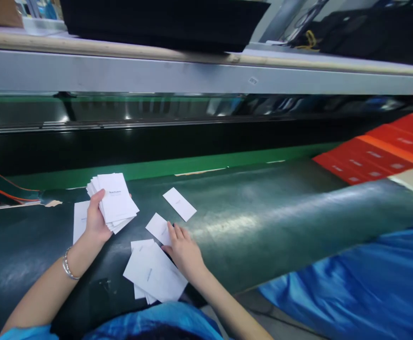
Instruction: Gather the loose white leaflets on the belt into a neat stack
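My left hand is closed around a fanned stack of white printed booklets, raised above the green work surface. Partly behind that hand lies another white sheet. At the centre, my right hand grips the near edge of a small white card, fingers on top and thumb at its side. A second small card lies flat just beyond it. Closer to my body, a loose pile of white booklets rests on the surface, several overlapping at angles.
Flat red printed boxes overlap at the right. Blue fabric covers the lower right, by the surface's near edge. A grey shelf edge runs across the back, with a black box on it. An orange-edged dark strip lies far left.
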The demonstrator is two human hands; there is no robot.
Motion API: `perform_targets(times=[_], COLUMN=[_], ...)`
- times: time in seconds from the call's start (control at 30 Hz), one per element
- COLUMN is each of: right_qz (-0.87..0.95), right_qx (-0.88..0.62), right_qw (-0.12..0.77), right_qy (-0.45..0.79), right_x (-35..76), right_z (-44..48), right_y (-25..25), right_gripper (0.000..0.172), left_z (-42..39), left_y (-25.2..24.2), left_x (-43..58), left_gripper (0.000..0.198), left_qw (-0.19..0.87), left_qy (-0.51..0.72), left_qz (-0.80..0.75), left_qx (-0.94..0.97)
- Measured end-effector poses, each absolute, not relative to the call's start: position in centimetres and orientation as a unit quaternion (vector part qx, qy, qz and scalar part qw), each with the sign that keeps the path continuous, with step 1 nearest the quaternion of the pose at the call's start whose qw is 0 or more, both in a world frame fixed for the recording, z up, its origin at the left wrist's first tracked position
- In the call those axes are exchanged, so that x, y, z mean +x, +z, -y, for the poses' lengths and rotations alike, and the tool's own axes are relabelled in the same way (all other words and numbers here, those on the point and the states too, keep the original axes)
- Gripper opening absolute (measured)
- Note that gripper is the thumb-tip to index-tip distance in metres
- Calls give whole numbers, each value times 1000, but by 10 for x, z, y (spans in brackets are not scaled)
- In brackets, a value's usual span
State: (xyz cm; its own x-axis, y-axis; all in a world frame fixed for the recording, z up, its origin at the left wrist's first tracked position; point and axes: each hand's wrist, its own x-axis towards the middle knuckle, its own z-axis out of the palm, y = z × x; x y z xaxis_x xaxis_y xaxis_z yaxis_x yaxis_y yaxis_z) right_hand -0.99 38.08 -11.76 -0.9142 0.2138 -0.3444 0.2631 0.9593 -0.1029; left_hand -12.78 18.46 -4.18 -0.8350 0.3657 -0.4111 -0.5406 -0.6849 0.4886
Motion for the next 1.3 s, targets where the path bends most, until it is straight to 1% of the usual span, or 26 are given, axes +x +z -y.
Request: perform_targets(times=[0.1,0.13,0.17,0.2,0.3,0.33,0.37,0.4,0.5,0.57,0.63,0.73,0.87,0.93,0.97,1.03,1.1,1.13,1.17,1.2,1.3], right_qz=[-976,-974,-970,-965,-940,-927,-909,-881,-727,-620,-567,-553,-609,-611,-596,-556,-536,-539,-551,-569,-654], right_qx=[152,163,173,178,181,186,193,201,222,219,200,173,157,151,139,89,34,20,14,14,11], right_qw=[138,126,118,113,99,82,56,25,-72,-96,-93,-62,-34,-34,-13,76,168,187,180,155,47], right_qy=[-76,-94,-121,-155,-272,-315,-364,-428,-645,-747,-794,-813,-776,-776,-791,-823,-827,-821,-815,-808,-755], right_x=[-5,-7,-10,-14,-22,-24,-25,-25,-25,-28,-35,-55,-80,-86,-87,-87,-86,-86,-85,-84,-83], right_z=[-376,-377,-380,-384,-402,-408,-414,-418,-421,-412,-395,-364,-339,-337,-338,-343,-349,-352,-354,-356,-362], right_y=[-126,-127,-128,-129,-131,-130,-128,-123,-95,-72,-54,-50,-66,-71,-72,-72,-75,-79,-85,-94,-129], right_gripper=[74,77,77,70,28,19,16,17,36,46,48,46,44,49,55,62,59,58,58,58,58], left_z=[-186,-187,-187,-188,-188,-188,-187,-187,-186,-188,-191,-196,-199,-199,-199,-198,-198,-198,-199,-200,-207], left_y=[-43,-42,-41,-39,-35,-35,-36,-38,-45,-50,-55,-62,-69,-72,-74,-78,-84,-87,-89,-92,-101], left_x=[-126,-125,-125,-124,-122,-122,-122,-122,-122,-120,-118,-116,-114,-115,-116,-119,-122,-124,-125,-126,-123], left_gripper=[48,48,48,47,49,52,54,58,66,67,64,64,69,70,70,67,65,65,64,62,55], left_qw=[230,224,220,219,215,218,224,233,264,280,298,309,319,308,300,294,306,312,304,276,134], left_qy=[909,909,908,907,906,907,909,911,910,906,900,890,877,877,878,876,862,852,840,829,793], left_qz=[-321,-327,-332,-337,-342,-338,-333,-327,-316,-314,-314,-323,-337,-349,-355,-374,-403,-422,-448,-483,-588], left_qx=[-130,-128,-128,-129,-130,-122,-110,-95,-56,-47,-50,-90,-125,-122,-114,-82,-29,2,31,54,89])
